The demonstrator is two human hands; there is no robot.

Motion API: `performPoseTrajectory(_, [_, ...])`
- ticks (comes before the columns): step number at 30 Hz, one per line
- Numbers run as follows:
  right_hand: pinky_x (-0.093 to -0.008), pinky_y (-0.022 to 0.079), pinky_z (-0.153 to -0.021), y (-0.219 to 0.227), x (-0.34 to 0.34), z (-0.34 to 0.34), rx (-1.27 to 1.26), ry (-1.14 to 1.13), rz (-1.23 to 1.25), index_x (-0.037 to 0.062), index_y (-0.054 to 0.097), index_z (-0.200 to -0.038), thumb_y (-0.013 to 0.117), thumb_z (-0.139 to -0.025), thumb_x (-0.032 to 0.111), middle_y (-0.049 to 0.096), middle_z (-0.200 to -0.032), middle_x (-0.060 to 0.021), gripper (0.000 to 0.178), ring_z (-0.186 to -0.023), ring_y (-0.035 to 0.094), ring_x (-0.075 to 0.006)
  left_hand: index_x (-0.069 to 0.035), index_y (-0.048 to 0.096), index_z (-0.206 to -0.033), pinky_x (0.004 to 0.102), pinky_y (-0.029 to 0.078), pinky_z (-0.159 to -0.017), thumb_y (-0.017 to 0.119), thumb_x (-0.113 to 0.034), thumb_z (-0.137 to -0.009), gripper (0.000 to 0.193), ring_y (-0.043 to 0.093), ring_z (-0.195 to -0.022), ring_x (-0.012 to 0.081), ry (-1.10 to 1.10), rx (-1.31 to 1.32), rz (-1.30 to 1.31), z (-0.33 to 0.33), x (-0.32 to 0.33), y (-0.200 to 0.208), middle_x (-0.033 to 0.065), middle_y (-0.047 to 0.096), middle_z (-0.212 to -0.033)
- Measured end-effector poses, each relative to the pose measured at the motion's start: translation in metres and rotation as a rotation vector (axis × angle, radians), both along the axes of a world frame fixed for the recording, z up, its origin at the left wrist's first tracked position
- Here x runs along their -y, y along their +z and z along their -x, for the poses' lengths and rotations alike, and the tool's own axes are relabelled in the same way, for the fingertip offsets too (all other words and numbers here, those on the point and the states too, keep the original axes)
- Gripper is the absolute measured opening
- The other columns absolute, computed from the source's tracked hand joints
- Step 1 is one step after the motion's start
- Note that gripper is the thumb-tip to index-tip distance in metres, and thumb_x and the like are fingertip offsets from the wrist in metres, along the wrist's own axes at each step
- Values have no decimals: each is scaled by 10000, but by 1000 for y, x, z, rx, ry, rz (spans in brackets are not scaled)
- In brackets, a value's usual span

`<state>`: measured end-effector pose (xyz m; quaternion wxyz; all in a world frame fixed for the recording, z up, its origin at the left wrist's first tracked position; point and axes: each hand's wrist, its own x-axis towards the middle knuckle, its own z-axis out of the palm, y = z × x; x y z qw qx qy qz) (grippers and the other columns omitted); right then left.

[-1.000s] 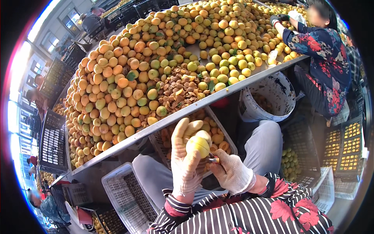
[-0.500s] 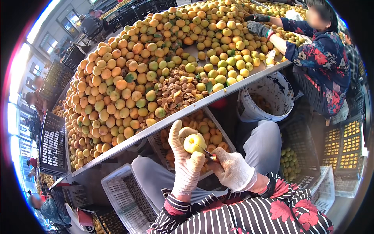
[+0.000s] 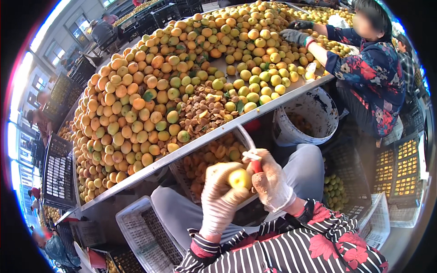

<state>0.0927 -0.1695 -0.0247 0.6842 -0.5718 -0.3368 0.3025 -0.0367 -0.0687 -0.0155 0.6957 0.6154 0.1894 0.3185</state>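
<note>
In front of my knees, my left hand (image 3: 215, 200), in a pale knit glove, is closed around a yellow apricot (image 3: 239, 179). Close to its right, my gloved right hand (image 3: 273, 185) grips a knife by its red handle (image 3: 257, 166). The blade cannot be made out clearly. Beneath my hands, split orange apricots (image 3: 211, 159) fill a light crate partly under the table edge. A large heap of whole apricots (image 3: 132, 104) covers the table, with a pile of brown pits and scraps (image 3: 202, 107) near its metal edge (image 3: 182, 149).
A stained white bucket (image 3: 307, 116) stands beyond my right knee. Left of my legs is a pale plastic crate (image 3: 145, 227); green fruit (image 3: 334, 189) lies in a crate at right. A co-worker (image 3: 371, 77) in dark gloves reaches into the heap.
The knife has come away from the apricot, and my right hand has risen and turned, showing the red handle. My left hand has curled further around the apricot. The co-worker's hands shifted slightly.
</note>
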Motion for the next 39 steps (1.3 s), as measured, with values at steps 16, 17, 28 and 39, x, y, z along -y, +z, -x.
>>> performPoseTrajectory(16, [-414,562,-640,6,-18,-8,485,26,157,48,606,-1031,749,-916,358,666,-785,-183,361,-729,708,-390,-58,488,-1492,347,422,-1112,573,-679,-962,821,538,-1290,185,22,-77,92,-10,18,-18,77,567,-1416])
performPoseTrajectory(17, [-412,557,-635,1,-17,-4,397,6,125,45,602,-1025,747,-919,340,660,-777,-183,345,-725,705,-391,-64,486,-1496,348,424,-1111,585,-664,-965,807,536,-1294,184,3,-60,68,-9,16,-20,78,566,-1418])
performPoseTrajectory(28, [-392,544,-607,-4,-30,-4,393,-61,-14,46,639,-956,767,-871,204,651,-730,-181,220,-687,696,-376,-30,600,-1344,342,442,-1076,579,-630,-994,694,586,-1194,170,83,-8,213,-20,18,-20,62,630,-1301])
performPoseTrajectory(39, [-333,537,-645,-6,-43,-7,566,41,-197,32,658,-995,803,-850,183,677,-785,-118,254,-693,687,-268,20,611,-1328,353,563,-948,572,-509,-1040,604,672,-1035,198,55,223,828,-11,-4,-44,89,691,-1124])
